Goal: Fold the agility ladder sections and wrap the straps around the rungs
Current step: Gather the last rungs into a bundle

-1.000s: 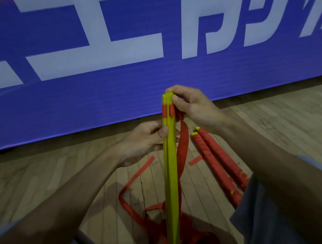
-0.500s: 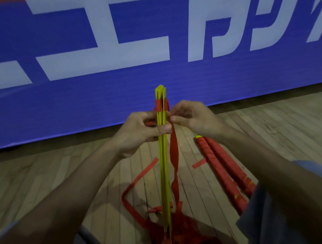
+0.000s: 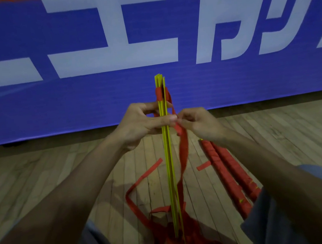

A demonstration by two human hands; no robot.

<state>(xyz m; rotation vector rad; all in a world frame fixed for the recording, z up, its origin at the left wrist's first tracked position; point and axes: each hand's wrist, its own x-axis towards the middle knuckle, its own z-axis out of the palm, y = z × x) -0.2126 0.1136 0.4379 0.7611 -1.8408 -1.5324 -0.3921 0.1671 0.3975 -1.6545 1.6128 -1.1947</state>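
A stack of flat yellow ladder rungs [image 3: 170, 168] stands upright in front of me, its lower end resting among bunched red straps [image 3: 180, 237] on the floor. My left hand [image 3: 140, 124] grips the stack below its top, thumb pressed across the rungs. A red strap [image 3: 183, 151] runs from a red band near the stack's top, past my hands, down to the floor. My right hand [image 3: 198, 124] pinches this strap just right of the rungs.
Two rung bundles fully wound in red strap [image 3: 227, 174] lie on the wooden floor at the right. A loose red strap loop [image 3: 142, 181] trails on the floor left of the stack. A blue banner with white lettering [image 3: 147, 34] stands close behind. My knees frame the bottom corners.
My right hand came down from the stack's top to beside my left hand and now pinches the strap. The rung stack's top stands free above both hands.
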